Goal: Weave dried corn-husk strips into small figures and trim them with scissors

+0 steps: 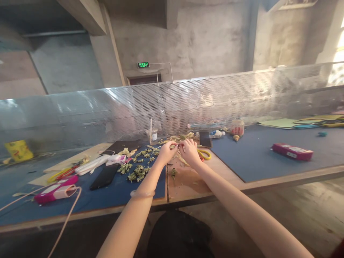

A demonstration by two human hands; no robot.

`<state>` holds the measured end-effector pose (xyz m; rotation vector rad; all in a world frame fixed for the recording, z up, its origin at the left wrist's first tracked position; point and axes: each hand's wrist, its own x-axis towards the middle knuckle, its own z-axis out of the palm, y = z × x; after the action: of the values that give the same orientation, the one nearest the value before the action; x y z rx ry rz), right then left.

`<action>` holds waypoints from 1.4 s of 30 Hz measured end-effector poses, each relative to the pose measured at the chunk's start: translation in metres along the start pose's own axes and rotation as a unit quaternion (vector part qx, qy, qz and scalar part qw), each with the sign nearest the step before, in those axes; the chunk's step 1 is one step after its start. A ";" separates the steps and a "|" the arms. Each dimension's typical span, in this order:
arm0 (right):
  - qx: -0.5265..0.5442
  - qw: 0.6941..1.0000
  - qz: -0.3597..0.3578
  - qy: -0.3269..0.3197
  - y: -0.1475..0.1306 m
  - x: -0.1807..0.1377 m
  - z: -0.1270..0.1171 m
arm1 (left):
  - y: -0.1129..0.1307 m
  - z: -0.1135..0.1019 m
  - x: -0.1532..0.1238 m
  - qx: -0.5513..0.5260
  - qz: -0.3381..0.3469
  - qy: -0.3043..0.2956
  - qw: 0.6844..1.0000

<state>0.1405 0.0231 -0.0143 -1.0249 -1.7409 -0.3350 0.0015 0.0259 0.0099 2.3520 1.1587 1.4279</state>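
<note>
Greenish clumps (138,173) lie on the blue mat (107,197), just left of where your left hand (167,153) and right hand (190,153) meet over the worktop (188,190); your fingers (172,144) nearly touch, but I cannot tell whether they pinch anything. One more clump (173,173) sits nearer you.

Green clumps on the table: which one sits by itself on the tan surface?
The small clump just below the two hands in the picture. The other clumps lie left of it, grouped on the blue mat.
</note>
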 end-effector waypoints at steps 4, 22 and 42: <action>0.005 1.000 0.000 -0.002 0.002 0.000 0.001 | 0.005 -0.004 0.001 -0.016 -0.010 -0.019 1.000; 0.076 0.997 -0.024 0.003 0.002 0.001 -0.005 | 0.008 -0.008 0.000 -0.131 -0.112 -0.013 0.985; 0.042 0.998 -0.037 0.015 0.005 0.002 -0.002 | 0.009 -0.006 0.000 -0.117 -0.068 -0.005 0.991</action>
<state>0.1455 0.0254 -0.0131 -0.8935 -1.7541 -0.3200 0.0015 0.0183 0.0170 2.0795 1.0620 1.4177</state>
